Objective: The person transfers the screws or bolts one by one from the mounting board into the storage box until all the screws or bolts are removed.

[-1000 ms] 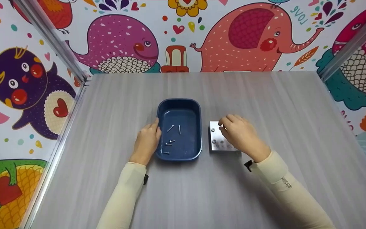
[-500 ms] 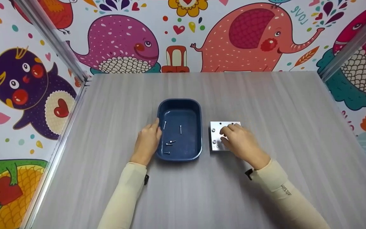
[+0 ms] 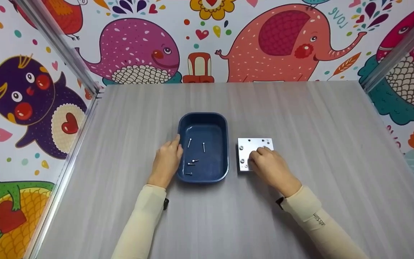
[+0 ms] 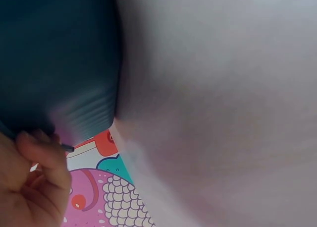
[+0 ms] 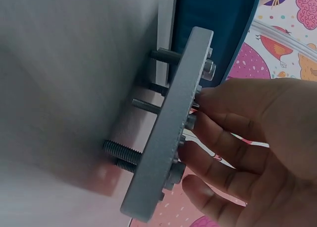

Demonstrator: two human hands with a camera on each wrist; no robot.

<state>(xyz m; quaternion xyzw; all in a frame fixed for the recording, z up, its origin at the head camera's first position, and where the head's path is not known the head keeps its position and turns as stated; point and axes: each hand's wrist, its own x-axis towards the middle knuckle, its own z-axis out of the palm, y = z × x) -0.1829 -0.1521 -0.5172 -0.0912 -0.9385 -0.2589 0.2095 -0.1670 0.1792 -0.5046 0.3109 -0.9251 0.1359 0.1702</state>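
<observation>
My left hand (image 3: 167, 162) grips the left rim of a blue tray (image 3: 225, 144); in the left wrist view its fingers (image 4: 42, 155) curl at the tray's edge. Several small screws (image 3: 203, 147) lie loose inside the tray. To the right of it is a square metal plate (image 3: 255, 144) with holes and screw heads on top. Threaded shanks (image 5: 124, 151) stick out beneath the plate in the right wrist view. My right hand (image 3: 273, 171) is over the plate's lower right part, thumb and forefinger pinching a small screw (image 5: 195, 106) whose head is mostly covered.
The tray and plate stand on a grey wood-grain table (image 3: 207, 216), with a gap between them. Printed cartoon walls (image 3: 199, 39) rise behind and at the sides, with metal frame posts (image 3: 63, 50) at the corners.
My right hand has moved down toward me over the plate, uncovering its upper edge, and its fingers have closed in. One screw in the tray has rolled. The left hand stays put.
</observation>
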